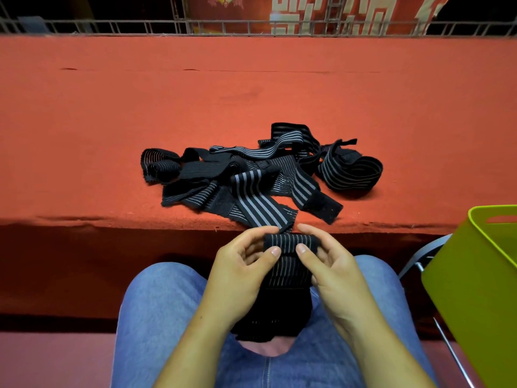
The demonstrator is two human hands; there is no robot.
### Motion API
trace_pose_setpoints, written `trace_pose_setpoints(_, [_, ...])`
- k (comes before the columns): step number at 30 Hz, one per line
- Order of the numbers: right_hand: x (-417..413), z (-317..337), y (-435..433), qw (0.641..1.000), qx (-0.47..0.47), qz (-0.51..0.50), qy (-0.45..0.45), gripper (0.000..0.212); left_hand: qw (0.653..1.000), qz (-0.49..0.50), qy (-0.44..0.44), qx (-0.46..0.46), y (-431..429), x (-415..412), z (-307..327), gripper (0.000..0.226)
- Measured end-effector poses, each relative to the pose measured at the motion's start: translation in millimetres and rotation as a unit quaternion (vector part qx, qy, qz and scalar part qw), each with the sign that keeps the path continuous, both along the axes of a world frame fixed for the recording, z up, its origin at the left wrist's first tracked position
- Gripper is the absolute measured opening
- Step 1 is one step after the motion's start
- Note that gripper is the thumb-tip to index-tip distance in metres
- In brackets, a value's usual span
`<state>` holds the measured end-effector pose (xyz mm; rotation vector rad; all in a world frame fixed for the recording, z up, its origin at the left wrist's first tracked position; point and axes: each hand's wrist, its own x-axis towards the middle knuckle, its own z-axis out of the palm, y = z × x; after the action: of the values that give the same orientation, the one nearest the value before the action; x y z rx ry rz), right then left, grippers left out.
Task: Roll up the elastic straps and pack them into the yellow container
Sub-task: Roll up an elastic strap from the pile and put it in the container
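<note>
Beyond the right hand (333, 264), piled straps (251, 175) crowd the surface (112, 107) edge. Rightward, open room runs to the yellow container (475, 289).

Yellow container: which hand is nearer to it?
Right. The right hand pinches the strap roll, with the yellow container off to its right; the left hand pinches the same roll from the far side.

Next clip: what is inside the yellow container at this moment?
Of the yellow container only a strip of inner wall with a handle slot shows, and no strap lies there. Its floor is hidden by the near wall and the frame edge.
</note>
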<state>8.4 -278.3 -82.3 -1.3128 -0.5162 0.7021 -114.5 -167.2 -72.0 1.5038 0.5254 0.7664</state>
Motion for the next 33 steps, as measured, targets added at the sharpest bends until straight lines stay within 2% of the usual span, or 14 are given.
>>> trace_pose_setpoints(3, [-2.7, -0.2, 0.3, 0.999, -0.029, 0.020, 0.026, 0.021, 1.000, 0.013, -0.006, 0.004, 1.1, -0.9, -0.3, 0.034])
trace_pose_setpoints(7, [-5.3, -1.0, -0.2, 0.998, -0.036, 0.035, 0.031, 0.023, 1.000, 0.013, -0.010, 0.006, 0.4, -2.0, 0.5, 0.034])
trace_pose_setpoints(10, [-5.4, -0.5, 0.9, 0.998, -0.045, 0.041, 0.013, 0.027, 1.000, 0.015, 0.001, 0.027, 1.5, -2.3, 0.0, 0.035])
trace_pose_setpoints(13, [-7.8, 1.7, 3.1, 0.997, -0.056, 0.048, -0.013, 0.043, 0.999, 0.015, 0.012, 0.044, -0.2, -1.6, 0.5, 0.038])
trace_pose_setpoints(15, [-9.2, 0.8, 4.9, 0.997, -0.061, 0.033, -0.030, 0.042, 0.998, 0.011, 0.015, 0.054, -1.5, -1.2, -0.1, 0.037])
trace_pose_setpoints(17, [-8.9, -1.9, 5.6, 0.997, -0.059, 0.016, -0.046, 0.032, 0.998, 0.004, 0.011, 0.056, -2.4, -0.8, -1.1, 0.037])
trace_pose_setpoints(20, [-6.9, -4.5, 5.2, 0.997, -0.047, 0.001, -0.061, 0.009, 0.999, -0.007, -0.002, 0.033, -4.0, 0.0, -0.8, 0.042])
trace_pose_setpoints(23, [-4.8, -4.4, 3.3, 0.997, -0.036, -0.003, -0.063, 0.014, 1.000, -0.026, 0.000, -0.006, -4.1, 0.4, -1.3, 0.049])
trace_pose_setpoints(28, [-4.3, -1.5, 0.6, 0.998, -0.027, -0.010, -0.062, 0.021, 0.997, -0.045, 0.008, -0.058, -2.1, 0.6, -5.0, 0.038])
trace_pose_setpoints(33, [-4.5, -4.2, 0.8, 0.997, -0.024, -0.007, -0.078, 0.017, 0.996, -0.035, 0.010, -0.079, -2.1, 2.3, -7.0, 0.034])
